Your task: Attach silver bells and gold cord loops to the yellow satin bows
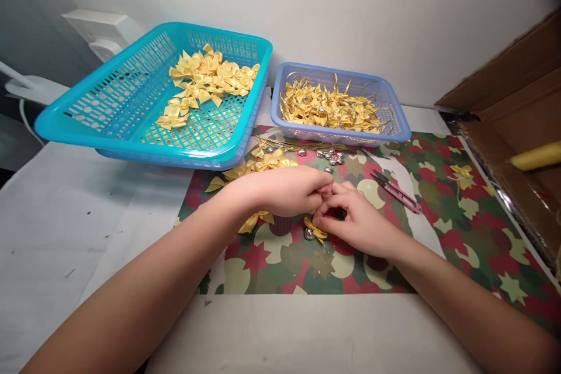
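Over the patterned sheet my two hands meet at the fingertips. My right hand (357, 219) is closed, thumb and finger pinching the edge of a yellow bow (316, 230) that has a silver bell (309, 234) at its left side. My left hand (293, 190) is closed with its fingers bent down beside my right fingertips; what it holds, if anything, is hidden. Loose yellow bows (274, 162) lie behind and under my left wrist. Several silver bells (332, 158) and a bundle of gold wire ties (302, 145) rest just beyond my hands.
A turquoise basket (175, 155) with yellow bows stands at the back left. Behind the hands, a blue-violet basket (342, 135) holds bows with bells and gold ties. Pink-handled snips (401, 194) lie right of my hands. A cardboard box (504, 146) stands at the far right.
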`<state>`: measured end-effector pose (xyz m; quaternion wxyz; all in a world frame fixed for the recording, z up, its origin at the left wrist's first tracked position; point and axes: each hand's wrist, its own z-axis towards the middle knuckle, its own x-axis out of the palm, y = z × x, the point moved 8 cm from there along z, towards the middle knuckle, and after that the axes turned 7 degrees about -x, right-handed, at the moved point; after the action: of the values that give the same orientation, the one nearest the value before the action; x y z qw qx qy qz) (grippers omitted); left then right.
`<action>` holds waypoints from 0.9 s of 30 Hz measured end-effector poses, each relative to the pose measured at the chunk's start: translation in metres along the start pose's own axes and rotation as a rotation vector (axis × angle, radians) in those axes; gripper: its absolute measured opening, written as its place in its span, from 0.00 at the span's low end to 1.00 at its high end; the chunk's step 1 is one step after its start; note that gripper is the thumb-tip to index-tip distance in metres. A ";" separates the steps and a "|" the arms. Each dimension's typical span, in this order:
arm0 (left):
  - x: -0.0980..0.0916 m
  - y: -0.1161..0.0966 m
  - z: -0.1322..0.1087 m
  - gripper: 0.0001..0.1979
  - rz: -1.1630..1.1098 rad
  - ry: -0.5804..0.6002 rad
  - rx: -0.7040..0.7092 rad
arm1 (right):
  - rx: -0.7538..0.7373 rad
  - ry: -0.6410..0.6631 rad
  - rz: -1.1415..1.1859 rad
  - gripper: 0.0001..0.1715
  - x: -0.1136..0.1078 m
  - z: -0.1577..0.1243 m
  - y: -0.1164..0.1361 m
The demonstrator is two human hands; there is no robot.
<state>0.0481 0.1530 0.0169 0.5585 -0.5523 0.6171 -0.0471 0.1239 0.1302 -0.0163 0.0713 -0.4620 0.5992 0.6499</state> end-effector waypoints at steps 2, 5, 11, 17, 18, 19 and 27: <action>-0.001 0.000 0.000 0.07 0.001 -0.016 0.015 | 0.005 0.000 0.003 0.09 0.000 0.000 0.000; -0.004 -0.001 0.000 0.08 0.027 -0.048 0.030 | 0.002 -0.005 0.013 0.10 -0.001 0.000 0.001; -0.008 0.007 -0.001 0.09 0.115 -0.069 -0.069 | -0.021 -0.005 0.006 0.08 0.000 -0.001 0.001; -0.017 0.012 -0.011 0.10 0.158 -0.142 -0.209 | -0.041 -0.034 0.025 0.08 -0.009 -0.003 0.004; -0.019 0.011 -0.013 0.10 0.153 -0.156 -0.217 | -0.063 -0.055 0.021 0.08 -0.012 -0.002 0.005; -0.020 0.010 -0.014 0.10 0.149 -0.163 -0.226 | -0.086 -0.078 0.012 0.08 -0.014 -0.002 0.007; -0.018 0.000 -0.005 0.19 0.096 -0.320 -0.085 | -0.152 -0.297 -0.041 0.09 -0.028 -0.002 0.010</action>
<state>0.0398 0.1634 0.0306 0.6273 -0.5458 0.5474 0.0946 0.1339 0.1386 0.0100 0.1372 -0.3768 0.5219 0.7529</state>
